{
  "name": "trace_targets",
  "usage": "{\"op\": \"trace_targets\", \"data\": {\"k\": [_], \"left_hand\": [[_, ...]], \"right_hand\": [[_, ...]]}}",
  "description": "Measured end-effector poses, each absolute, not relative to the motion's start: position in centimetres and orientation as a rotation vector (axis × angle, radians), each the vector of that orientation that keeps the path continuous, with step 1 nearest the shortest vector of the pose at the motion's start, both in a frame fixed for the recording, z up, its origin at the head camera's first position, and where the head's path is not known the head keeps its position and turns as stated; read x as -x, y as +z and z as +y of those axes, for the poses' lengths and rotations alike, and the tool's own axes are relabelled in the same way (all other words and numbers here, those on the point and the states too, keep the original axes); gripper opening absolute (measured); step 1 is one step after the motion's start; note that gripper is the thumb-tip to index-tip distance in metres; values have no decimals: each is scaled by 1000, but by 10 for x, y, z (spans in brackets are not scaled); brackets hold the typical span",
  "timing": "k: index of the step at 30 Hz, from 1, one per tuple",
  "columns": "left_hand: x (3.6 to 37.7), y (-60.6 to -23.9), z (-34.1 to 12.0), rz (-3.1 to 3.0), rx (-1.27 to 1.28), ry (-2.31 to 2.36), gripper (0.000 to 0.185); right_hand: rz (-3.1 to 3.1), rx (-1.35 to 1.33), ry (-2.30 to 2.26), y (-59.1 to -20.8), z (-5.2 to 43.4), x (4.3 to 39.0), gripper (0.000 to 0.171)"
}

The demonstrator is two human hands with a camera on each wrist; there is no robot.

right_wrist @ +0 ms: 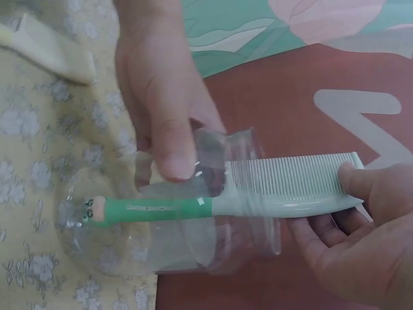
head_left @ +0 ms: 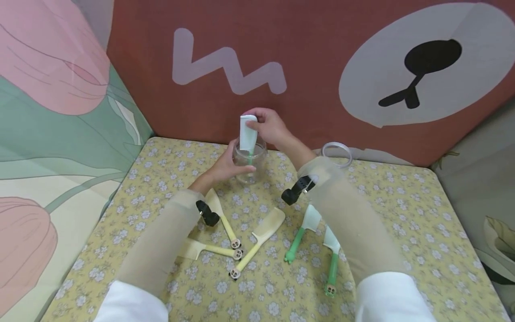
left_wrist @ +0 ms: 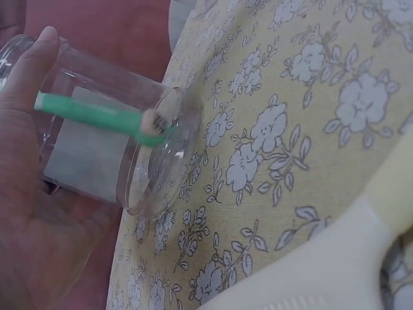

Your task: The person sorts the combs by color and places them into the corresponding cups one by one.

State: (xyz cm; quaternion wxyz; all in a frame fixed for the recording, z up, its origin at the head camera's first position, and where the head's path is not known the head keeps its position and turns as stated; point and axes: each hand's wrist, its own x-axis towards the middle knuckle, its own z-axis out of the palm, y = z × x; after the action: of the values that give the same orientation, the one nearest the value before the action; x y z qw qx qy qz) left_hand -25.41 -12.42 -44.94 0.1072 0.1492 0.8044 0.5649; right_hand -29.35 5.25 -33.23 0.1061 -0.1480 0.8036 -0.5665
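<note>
Left hand (head_left: 225, 167) wrapped round jar (head_left: 249, 163), thumb across its near wall, steadying it upright on floral cloth (head_left: 402, 214) at the far middle. Right hand (head_left: 271, 127) above the jar, pinching the toothed end of green comb (head_left: 247, 134) between thumb and fingers. Comb standing handle-down inside the jar, green handle tip touching the bottom, white toothed end sticking out above the rim.

Just right of the jar, clear lid (head_left: 337, 152) flat on the cloth by the far edge. Nearer, two more green combs (head_left: 299, 237) lying side by side under the right forearm. Left of those, three yellow combs (head_left: 257, 241) spread in a loose fan, one partly hidden under the left sleeve. Black wrist cameras (head_left: 295, 192) strapped on both forearms.
</note>
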Motion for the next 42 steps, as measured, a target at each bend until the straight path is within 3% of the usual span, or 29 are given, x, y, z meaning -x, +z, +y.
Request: {"op": "trace_targets", "data": {"k": [10, 24, 33, 42], "left_hand": [[255, -451, -125, 2364, -455, 1650, 105], [256, -451, -123, 2364, -458, 1641, 108], [254, -448, -131, 2377, -426, 1636, 110], [254, -449, -130, 2388, -414, 1644, 111]], "right_hand": [[2480, 598, -1534, -342, 48, 292, 28], [2650, 842, -1104, -327, 73, 282, 57], [2754, 1185, -460, -309, 113, 242, 83], [2770, 1308, -214, -316, 167, 189, 87]]}}
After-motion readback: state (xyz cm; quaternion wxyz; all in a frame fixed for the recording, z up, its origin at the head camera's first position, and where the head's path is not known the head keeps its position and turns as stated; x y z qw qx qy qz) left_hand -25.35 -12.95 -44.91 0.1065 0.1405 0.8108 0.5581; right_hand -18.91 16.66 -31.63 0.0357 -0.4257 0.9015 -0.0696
